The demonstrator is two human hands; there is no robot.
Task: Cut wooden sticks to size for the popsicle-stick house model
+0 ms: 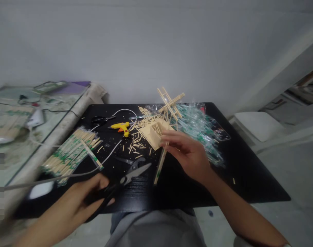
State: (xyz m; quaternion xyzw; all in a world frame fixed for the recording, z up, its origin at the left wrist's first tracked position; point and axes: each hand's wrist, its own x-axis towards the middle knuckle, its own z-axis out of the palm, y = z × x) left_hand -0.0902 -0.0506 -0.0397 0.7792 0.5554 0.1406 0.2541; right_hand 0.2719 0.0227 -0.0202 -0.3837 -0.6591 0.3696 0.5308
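Over front table edge [141,208] | left hand [88,195] clutching scissors [137,172] | right hand [185,151] pinching stick [159,168] | right edge [250,151] well apart

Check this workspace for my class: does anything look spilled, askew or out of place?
Yes: short wooden pieces lie scattered at all angles beside the yellow glue gun, rather than gathered. One green-marked packet also lies crosswise against its neatly slanted stack.

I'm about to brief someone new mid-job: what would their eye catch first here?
Probably the bright yellow glue gun, left of centre on the black table, then the windmill-like model of pale sticks at the far side. Nearer, the scissors in the left hand stand out, low and left of centre, blades pointing right.
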